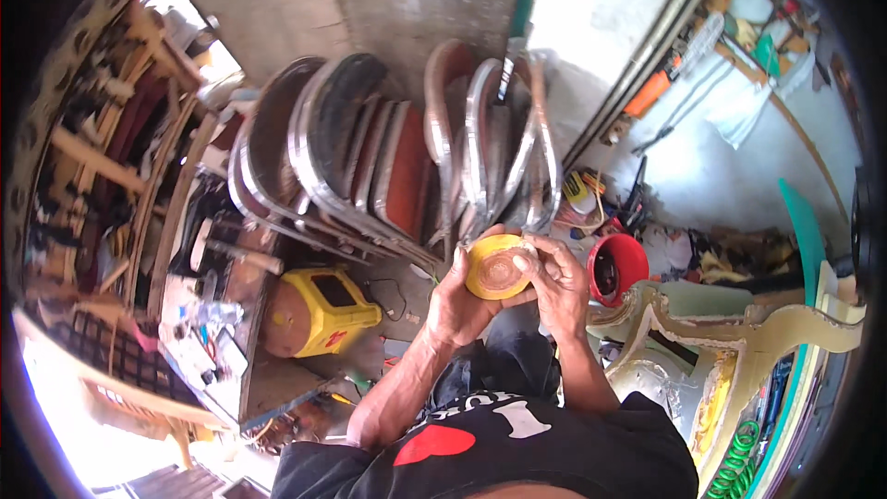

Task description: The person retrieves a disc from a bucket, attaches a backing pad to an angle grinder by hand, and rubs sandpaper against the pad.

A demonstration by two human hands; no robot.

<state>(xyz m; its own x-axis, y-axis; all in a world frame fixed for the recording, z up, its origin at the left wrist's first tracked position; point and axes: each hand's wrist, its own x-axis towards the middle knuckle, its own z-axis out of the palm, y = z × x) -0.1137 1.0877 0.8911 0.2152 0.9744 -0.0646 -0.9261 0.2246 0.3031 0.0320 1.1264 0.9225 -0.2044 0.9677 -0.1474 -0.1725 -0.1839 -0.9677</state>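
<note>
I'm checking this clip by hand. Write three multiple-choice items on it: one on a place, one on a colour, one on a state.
1. Where is the red bucket?
A. right of the hands
B. on the stacked chairs
C. left of the yellow box

2. What colour is the round tin being held?
A. blue
B. yellow
C. white

3. How is the tin held?
A. by the left hand alone
B. lying on the floor, untouched
C. by both hands together

Answers: 1 A, the bucket sits just beyond the right hand. 2 B, its rim is yellow around a brownish middle. 3 C, the left hand cups it from below while the right hand's fingers rest on its edge.
</note>
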